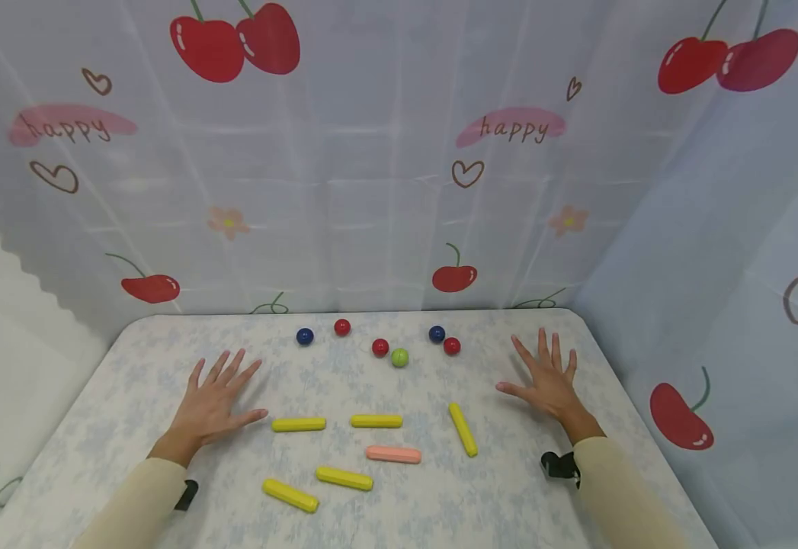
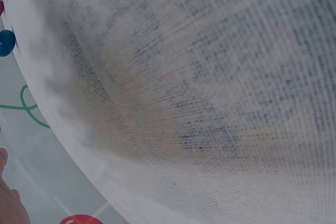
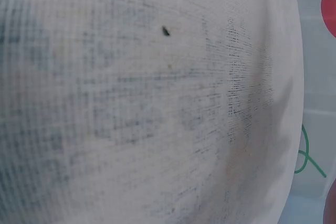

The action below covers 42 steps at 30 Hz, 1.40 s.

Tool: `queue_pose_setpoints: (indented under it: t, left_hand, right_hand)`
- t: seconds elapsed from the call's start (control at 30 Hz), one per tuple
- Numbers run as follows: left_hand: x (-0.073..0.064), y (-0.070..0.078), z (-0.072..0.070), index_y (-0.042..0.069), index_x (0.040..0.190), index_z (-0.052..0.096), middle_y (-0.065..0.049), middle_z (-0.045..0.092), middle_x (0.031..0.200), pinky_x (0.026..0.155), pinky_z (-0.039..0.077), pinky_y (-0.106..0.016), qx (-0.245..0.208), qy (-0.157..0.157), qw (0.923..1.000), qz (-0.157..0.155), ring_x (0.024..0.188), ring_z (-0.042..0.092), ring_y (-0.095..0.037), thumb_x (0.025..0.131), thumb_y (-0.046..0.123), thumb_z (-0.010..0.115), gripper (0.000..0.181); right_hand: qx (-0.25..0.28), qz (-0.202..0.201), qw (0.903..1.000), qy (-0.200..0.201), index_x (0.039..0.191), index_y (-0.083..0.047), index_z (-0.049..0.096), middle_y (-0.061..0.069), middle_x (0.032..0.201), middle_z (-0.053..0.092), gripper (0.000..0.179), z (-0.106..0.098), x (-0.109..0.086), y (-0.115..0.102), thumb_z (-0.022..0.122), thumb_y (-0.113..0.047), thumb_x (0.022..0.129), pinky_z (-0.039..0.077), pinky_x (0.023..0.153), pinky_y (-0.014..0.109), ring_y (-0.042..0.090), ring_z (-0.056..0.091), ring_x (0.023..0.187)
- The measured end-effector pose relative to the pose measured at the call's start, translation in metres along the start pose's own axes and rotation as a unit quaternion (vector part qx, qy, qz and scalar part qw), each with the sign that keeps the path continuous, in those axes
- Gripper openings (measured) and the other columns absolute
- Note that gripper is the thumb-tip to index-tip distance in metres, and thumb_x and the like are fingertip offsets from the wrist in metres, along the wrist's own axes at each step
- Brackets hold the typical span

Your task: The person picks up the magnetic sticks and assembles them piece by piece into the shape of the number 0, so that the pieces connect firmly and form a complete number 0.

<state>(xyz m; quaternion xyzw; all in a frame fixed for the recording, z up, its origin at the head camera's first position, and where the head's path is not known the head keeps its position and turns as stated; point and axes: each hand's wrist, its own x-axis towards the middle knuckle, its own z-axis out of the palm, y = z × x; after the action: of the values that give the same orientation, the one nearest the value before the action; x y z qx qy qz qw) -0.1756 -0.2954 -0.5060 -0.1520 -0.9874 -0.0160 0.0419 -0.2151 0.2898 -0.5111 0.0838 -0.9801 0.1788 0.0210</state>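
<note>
Curtain (image 1: 371, 191) printed with cherries hangs behind my pale tabletop (image 1: 230, 522). My left hand (image 1: 209, 404) and right hand (image 1: 546, 385) are spread wide, each holding nothing. Between them or a little closer to me lie one yellow stick (image 1: 299, 424), just beside my left hand, four more yellow sticks (image 1: 376, 421) and a pink stick (image 1: 393, 455). Near the far edge sit three red balls (image 1: 380, 348), two blue balls (image 1: 437, 334) and a green ball (image 1: 400, 357).

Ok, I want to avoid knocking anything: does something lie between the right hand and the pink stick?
Yes: a slanting yellow stick on the table crosses the straight path from the right hand to the pink stick. It lies flat, so reaching over it would probably work.
</note>
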Motion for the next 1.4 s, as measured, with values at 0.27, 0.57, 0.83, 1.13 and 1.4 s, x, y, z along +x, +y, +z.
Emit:
queue_pose_setpoints:
  t: [0.27, 0.57, 0.83, 1.13, 1.4]
  left_hand:
    - [-0.0016, 0.0021, -0.0001, 0.016, 0.147, 0.035, -0.020, 0.024, 0.155, 0.109, 0.004, -0.065, 0.002, 0.004, 1.0000, 0.007, 0.141, 0.017, -0.042, 0.080, 0.070, 0.056, 0.088]
    - [-0.0017, 0.0023, -0.0016, 0.017, 0.148, 0.033, -0.019, 0.025, 0.155, 0.109, 0.006, -0.064, 0.013, 0.008, 0.9998, 0.014, 0.142, 0.018, -0.041, 0.080, 0.070, 0.056, 0.089]
    - [-0.0022, 0.0004, -0.0024, 0.016, 0.148, 0.034, -0.020, 0.025, 0.155, 0.109, 0.005, -0.064, 0.012, 0.000, 0.9999, 0.010, 0.142, 0.016, -0.042, 0.079, 0.070, 0.057, 0.090]
    - [-0.0031, 0.0034, -0.0004, 0.016, 0.147, 0.036, -0.021, 0.025, 0.154, 0.109, 0.004, -0.064, 0.004, -0.002, 0.9999, 0.014, 0.141, 0.017, -0.043, 0.078, 0.069, 0.059, 0.090]
    - [-0.0016, 0.0089, 0.0002, 0.016, 0.147, 0.037, -0.024, 0.026, 0.153, 0.109, 0.007, -0.065, -0.014, -0.007, 0.9997, 0.020, 0.140, 0.018, -0.044, 0.078, 0.070, 0.059, 0.091]
  right_hand:
    - [-0.013, 0.004, 0.9999, 0.003, 0.155, -0.022, 0.018, 0.026, 0.157, -0.008, 0.102, 0.0020, -0.0019, 0.0005, 0.063, -0.070, 0.076, -0.015, 0.103, 0.067, 0.044, -0.018, 0.142]
    - [-0.011, 0.004, 0.9999, 0.002, 0.155, -0.021, 0.019, 0.027, 0.157, -0.008, 0.102, 0.0020, -0.0021, 0.0005, 0.063, -0.070, 0.076, -0.016, 0.103, 0.067, 0.045, -0.017, 0.142]
    - [-0.012, 0.001, 0.9999, 0.001, 0.155, -0.020, 0.018, 0.027, 0.157, -0.008, 0.103, 0.0021, -0.0018, 0.0009, 0.063, -0.070, 0.076, -0.014, 0.103, 0.068, 0.045, -0.017, 0.141]
    - [-0.003, 0.000, 1.0000, 0.002, 0.155, -0.020, 0.019, 0.028, 0.157, -0.007, 0.103, 0.0021, -0.0034, 0.0010, 0.065, -0.069, 0.076, -0.016, 0.103, 0.067, 0.047, -0.015, 0.141]
    - [0.005, -0.004, 0.9999, 0.011, 0.155, -0.022, 0.020, 0.027, 0.157, -0.007, 0.105, 0.0020, -0.0038, -0.0005, 0.064, -0.071, 0.073, -0.014, 0.103, 0.067, 0.044, -0.016, 0.142]
